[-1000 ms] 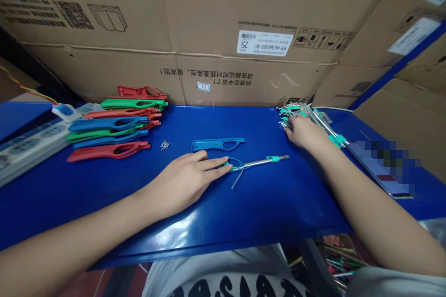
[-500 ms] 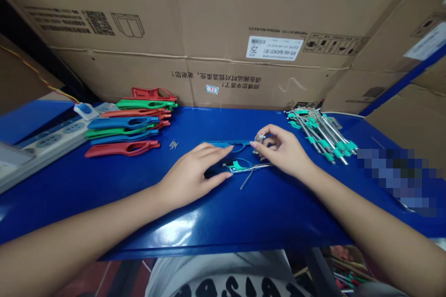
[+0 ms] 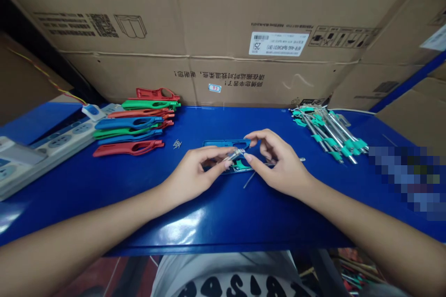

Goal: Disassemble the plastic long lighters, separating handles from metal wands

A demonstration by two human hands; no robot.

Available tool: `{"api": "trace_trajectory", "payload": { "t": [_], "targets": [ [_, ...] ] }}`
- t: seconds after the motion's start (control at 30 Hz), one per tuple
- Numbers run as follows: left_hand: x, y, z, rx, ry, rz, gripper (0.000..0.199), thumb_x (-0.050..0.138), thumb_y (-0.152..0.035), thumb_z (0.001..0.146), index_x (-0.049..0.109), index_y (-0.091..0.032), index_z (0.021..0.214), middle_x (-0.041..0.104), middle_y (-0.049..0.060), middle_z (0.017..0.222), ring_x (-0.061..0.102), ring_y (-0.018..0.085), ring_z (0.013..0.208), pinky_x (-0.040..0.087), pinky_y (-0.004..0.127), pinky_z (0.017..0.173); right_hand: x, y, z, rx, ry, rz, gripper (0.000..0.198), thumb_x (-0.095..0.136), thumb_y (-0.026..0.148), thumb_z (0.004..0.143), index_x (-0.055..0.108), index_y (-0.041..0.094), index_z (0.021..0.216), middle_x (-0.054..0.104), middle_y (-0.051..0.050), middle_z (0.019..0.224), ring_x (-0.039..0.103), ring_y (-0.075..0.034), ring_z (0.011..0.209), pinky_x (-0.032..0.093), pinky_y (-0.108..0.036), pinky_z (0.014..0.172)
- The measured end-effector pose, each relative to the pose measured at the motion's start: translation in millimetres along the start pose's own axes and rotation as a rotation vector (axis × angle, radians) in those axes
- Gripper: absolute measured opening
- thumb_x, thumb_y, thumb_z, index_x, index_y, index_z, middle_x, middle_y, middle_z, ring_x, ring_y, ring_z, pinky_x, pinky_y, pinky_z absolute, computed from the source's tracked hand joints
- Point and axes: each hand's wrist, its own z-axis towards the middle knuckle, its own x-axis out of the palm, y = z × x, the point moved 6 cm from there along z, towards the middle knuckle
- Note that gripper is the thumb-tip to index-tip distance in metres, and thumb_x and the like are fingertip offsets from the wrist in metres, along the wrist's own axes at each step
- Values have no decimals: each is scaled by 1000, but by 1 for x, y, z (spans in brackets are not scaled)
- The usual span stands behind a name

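My left hand (image 3: 195, 167) pinches a small clear lighter gas tank (image 3: 234, 154) between thumb and fingers. At the tank's right end, by its pale tip, the thumb and bent fingers of my right hand (image 3: 278, 160) close in on it. Just beneath both hands lies a blue lighter handle half (image 3: 240, 170) with a green trigger and thin wires in it, partly hidden. Its metal rod runs right, under my right hand. A second blue handle half (image 3: 223, 143) lies behind, its right end covered by my right fingers.
Red, green, orange and blue handle shells (image 3: 128, 148) are stacked at left beside a white power strip (image 3: 52, 144). Small screws (image 3: 177, 144) lie near them. Metal lighter rods with green triggers (image 3: 327, 132) are heaped at right. A cardboard box (image 3: 216, 65) stands along the back.
My right hand has brought the gas tank left and nearer to me. My left hand has risen from the blue handle and closed its fingers on the tank.
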Motion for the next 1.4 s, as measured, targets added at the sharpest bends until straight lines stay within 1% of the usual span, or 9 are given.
{"api": "trace_trajectory", "payload": {
  "t": [0.1, 0.2, 0.33, 0.47, 0.6, 0.8, 1.0, 1.3, 1.4],
  "targets": [
    [-6, 11, 5, -123, 19, -170, 31, 72, -38, 89, 75, -15, 110, 76, 8, 97, 67, 17, 78, 56, 30, 72, 0, 5, -3, -72, 200, -150, 19, 61, 15, 88, 62, 22, 106, 58, -3, 104, 51, -10, 70, 43, -26, 63],
    [-11, 15, 8, -175, -35, -311, 31, 72, -39, 89, 74, -15, 107, 64, 2, 80, 56, 12, 67, 49, 26, 63, 7, 6, -10, -146, 464, -282, 21, 64, 22, 88, 62, 23, 109, 60, -6, 115, 58, -13, 78, 46, -28, 68],
    [-7, 14, 7, -201, -20, -466, 30, 69, -41, 89, 71, -14, 104, 50, -1, 73, 45, 11, 65, 40, 24, 58, 12, 0, -14, -217, 603, -373, 14, 58, 31, 98, 63, 22, 107, 61, -7, 119, 62, -15, 79, 48, -30, 70],
    [-3, 13, 3, -243, 9, -434, 31, 68, -43, 91, 67, -15, 105, 42, -4, 68, 37, 10, 60, 30, 23, 54, 14, -6, -8, -227, 521, -172, 13, 55, 26, 101, 66, 20, 97, 67, -6, 103, 65, -16, 89, 51, -29, 79],
    [0, 10, 2, -236, 70, -303, 42, 66, -51, 92, 63, -17, 115, 43, -5, 70, 33, 8, 56, 23, 24, 52, 15, -10, -3, -203, 445, -10, 14, 60, 27, 99, 70, 18, 94, 71, -5, 91, 67, -14, 83, 51, -26, 77],
    [5, 10, 1, -181, 134, -210, 40, 60, -56, 94, 58, -19, 108, 46, -6, 71, 38, 10, 58, 32, 25, 55, 17, -12, 0, -127, 440, 97, 19, 61, 28, 99, 74, 17, 91, 72, -5, 87, 68, -13, 79, 52, -26, 75],
    [7, 6, -1, -70, 174, 2, 26, 54, -43, 100, 58, -18, 105, 59, 1, 89, 52, 14, 80, 42, 29, 75, 18, -9, -3, -146, 474, 91, 21, 57, 28, 101, 73, 18, 93, 71, -6, 90, 67, -14, 81, 52, -28, 77],
    [9, 8, 2, -72, 211, -110, 22, 64, -34, 95, 63, -16, 108, 68, 5, 96, 63, 16, 87, 51, 30, 80, 20, -9, -2, -109, 451, 99, 21, 57, 28, 100, 74, 17, 94, 71, -5, 87, 65, -13, 76, 51, -27, 73],
    [9, 7, 3, -92, 208, -114, 22, 65, -33, 95, 66, -16, 107, 71, 5, 96, 63, 15, 82, 52, 29, 76, 19, -12, -1, -83, 433, 121, 21, 58, 29, 99, 74, 17, 92, 71, -5, 86, 64, -13, 75, 50, -27, 72]
  ]
}}
